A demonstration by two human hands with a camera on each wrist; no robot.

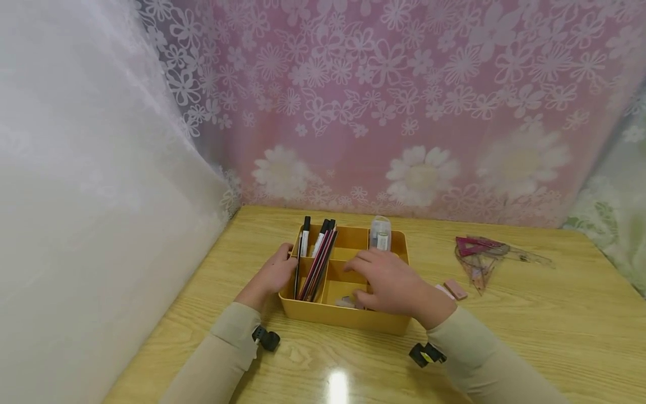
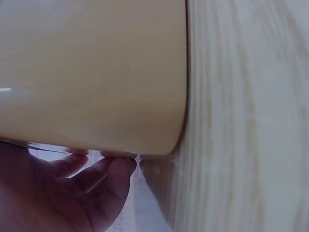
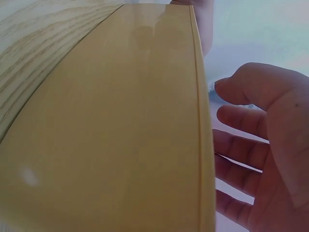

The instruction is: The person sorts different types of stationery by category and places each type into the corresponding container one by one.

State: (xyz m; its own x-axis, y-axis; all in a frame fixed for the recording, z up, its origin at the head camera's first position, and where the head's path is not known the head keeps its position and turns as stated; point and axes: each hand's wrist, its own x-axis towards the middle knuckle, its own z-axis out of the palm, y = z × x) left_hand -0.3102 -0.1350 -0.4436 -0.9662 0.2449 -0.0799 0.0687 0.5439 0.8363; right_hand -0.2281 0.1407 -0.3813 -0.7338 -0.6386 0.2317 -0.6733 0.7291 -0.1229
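Observation:
A yellow desk organizer (image 1: pixel 348 318) with several compartments stands on the table. My left hand (image 1: pixel 276 270) grips its left side wall, thumb at the rim; in the left wrist view the fingers (image 2: pixel 116 179) lie against the outside. Over the front right part hovers my right hand (image 1: pixel 391 280), fingers loosely bent, thumb and forefinger apart with nothing between them. Below the thumb lies a small greyish translucent item (image 1: pixel 347 302), partly hidden. Pencils (image 1: pixel 319 266) lean in the front left compartment. Black-capped white markers (image 1: pixel 305 235) stand behind them. A clear plastic item (image 1: pixel 381 233) stands at back right.
Right of the organizer lie a pink eraser (image 1: pixel 456 289) and a white piece (image 1: pixel 444 291) partly behind the right wrist. Farther right, pink and clear set squares (image 1: pixel 476 255) overlap a clear ruler (image 1: pixel 530 256). A flowered pink curtain (image 1: pixel 353 112) hangs behind the table.

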